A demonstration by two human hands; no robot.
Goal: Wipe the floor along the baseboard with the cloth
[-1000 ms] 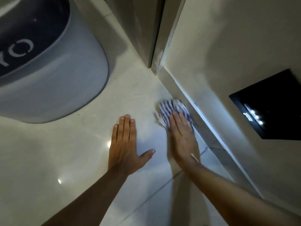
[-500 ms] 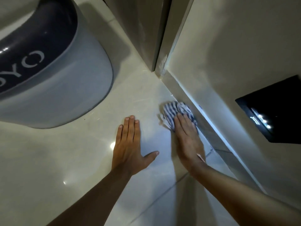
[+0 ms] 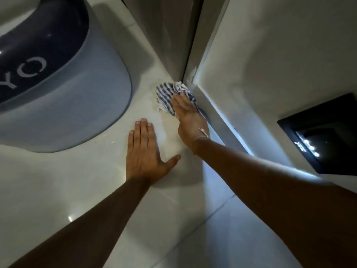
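Note:
A blue-and-white striped cloth (image 3: 167,94) lies bunched on the pale tiled floor (image 3: 58,190), right in the corner where the grey baseboard (image 3: 218,117) meets the door frame. My right hand (image 3: 188,118) presses flat on the cloth's near part, fingers together, its outer edge against the baseboard. My left hand (image 3: 144,151) rests palm down on the bare floor just left of it, fingers straight, thumb spread, holding nothing. Part of the cloth is hidden under my right fingers.
A large grey rounded appliance (image 3: 63,105) with a dark lettered top stands on the floor at the left, close to the corner. A grey door (image 3: 170,35) and its frame rise behind the cloth. A black wall panel (image 3: 324,144) with small lights sits on the right wall.
My right hand has slid the cloth forward along the baseboard, from mid-wall up into the corner by the door frame. My left hand has stayed flat on the floor.

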